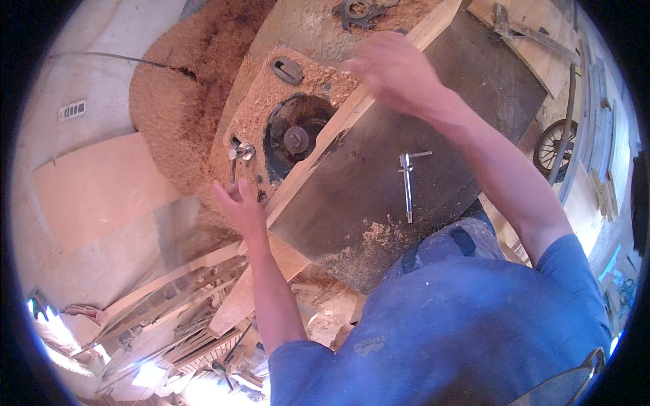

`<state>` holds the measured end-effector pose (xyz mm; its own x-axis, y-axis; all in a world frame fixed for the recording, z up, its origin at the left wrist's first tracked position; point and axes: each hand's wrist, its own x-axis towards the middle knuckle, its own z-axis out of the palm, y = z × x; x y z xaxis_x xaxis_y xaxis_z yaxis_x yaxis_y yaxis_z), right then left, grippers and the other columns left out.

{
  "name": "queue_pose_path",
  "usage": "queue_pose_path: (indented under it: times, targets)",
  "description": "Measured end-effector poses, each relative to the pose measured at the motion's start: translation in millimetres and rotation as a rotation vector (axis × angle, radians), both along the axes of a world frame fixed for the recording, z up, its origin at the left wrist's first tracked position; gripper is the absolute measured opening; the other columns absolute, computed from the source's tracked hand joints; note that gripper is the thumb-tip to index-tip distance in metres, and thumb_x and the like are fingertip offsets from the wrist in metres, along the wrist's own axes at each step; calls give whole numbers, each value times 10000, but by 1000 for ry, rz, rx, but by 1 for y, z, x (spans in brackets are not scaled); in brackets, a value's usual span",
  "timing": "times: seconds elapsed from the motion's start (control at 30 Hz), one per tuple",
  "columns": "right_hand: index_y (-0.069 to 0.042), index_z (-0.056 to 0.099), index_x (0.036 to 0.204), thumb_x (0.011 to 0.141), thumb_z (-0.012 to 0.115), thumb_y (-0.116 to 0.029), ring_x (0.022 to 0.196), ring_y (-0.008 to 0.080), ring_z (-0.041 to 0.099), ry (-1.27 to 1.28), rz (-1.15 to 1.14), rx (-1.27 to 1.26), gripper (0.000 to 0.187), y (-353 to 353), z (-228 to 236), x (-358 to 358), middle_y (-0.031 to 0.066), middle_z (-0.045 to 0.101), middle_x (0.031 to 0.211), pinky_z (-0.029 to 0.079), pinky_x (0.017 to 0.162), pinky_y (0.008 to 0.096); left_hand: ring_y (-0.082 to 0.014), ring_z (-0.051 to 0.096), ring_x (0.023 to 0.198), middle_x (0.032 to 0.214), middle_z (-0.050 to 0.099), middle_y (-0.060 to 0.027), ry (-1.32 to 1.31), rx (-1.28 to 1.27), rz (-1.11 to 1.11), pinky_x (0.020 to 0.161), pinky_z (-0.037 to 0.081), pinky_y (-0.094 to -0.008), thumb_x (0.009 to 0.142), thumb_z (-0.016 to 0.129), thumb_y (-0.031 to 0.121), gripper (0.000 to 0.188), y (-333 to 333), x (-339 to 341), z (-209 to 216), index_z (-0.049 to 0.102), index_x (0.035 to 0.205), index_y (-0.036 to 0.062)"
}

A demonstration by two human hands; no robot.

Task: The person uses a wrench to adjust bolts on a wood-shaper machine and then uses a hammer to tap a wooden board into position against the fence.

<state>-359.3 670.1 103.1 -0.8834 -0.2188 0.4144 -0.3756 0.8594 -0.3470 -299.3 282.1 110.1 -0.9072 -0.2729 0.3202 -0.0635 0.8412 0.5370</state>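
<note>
- Left hand (245, 208): fingers parted, knob (243, 151) just beyond the tips.
- Right hand (396, 71): blurred, over the beam (431, 29); cannot tell its grip.
- Wrench (407, 186): well apart from both.

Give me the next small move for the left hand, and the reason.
Probably bring the left hand up to the shiny metal fitting: the hand looks empty and partly open, and in this view it sits just below that fitting.
</note>
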Motion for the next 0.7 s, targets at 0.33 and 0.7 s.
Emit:
queue_pose_path:
  times: [0.33,0.7]
  targets:
    - [-34,698,874,1005,539,-365,776,389,708,-411,-152,-37,390,-63,14,-23,191,724,787,522,735,515,-304,508,605,674,560,-166,-103,-34,26,588,405,-420,1038,527,236,370,-14,48,-13,573,776,-23]
    - [-64,671,855,961,612,-349,775,387,682,-370,-188,-67,310,-73,9,-22,175,705,772,518,777,510,-244,551,680,731,585,-127,-118,-107,89,675,470,-376,1028,572,243,308,-18,37,-11,625,930,-44]
